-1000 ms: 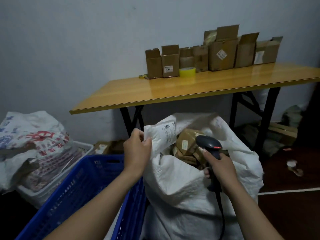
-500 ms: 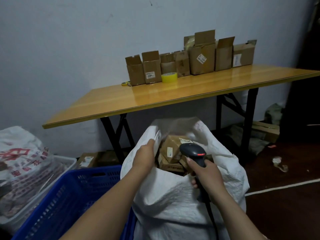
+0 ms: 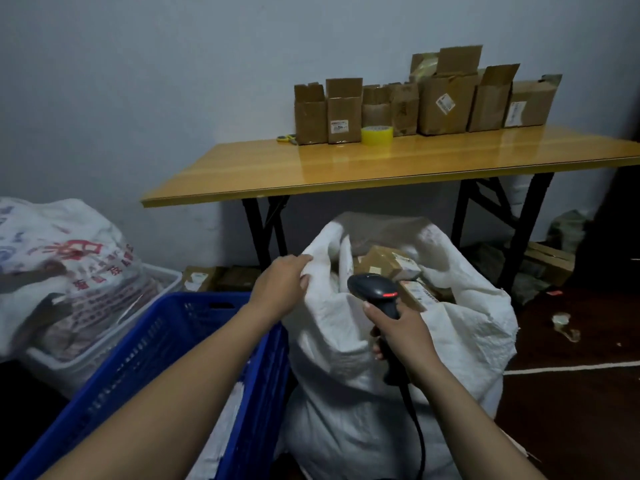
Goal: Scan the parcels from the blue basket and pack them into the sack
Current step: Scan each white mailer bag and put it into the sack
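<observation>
— Woven white fabric, entry one?
— Left hand [image 3: 282, 284]: fingers curled over the near-left rim of the sack [image 3: 467, 327], gripping a fold of it.
— Entry two?
— Right hand [image 3: 403, 336]: wrapped round the handle of a black scanner [image 3: 375, 289]. Long axis runs from the head, up and away over the sack mouth, down the handle toward the person. Red light lit on the head. Cable [image 3: 417, 420] hangs from the base.
— Sack, position?
— Upright on the floor, mouth open upward, in front of the worktop [image 3: 381, 168], its left side against the blue basket [image 3: 166, 344].
— Contents?
— Brown parcels [image 3: 384, 261], taped, with white labels; print too blurred to read.
— Basket?
— Blue lattice plastic, at the person's left. Contents mostly hidden by the forearm.
— Further out?
— Worktop, yellow-brown, black folding legs. Along its back edge: a row of cardboard boxes [image 3: 446, 105], flaps up, several with white stickers, text unreadable. One yellow tape roll [image 3: 376, 135] just in front of the boxes. Scissors [image 3: 286, 138], yellow-handled, at the row's left end.
— Far left?
— Printed bag [image 3: 65, 258], white with red and blue characters, not legible, resting in a white basket [image 3: 86, 362].
</observation>
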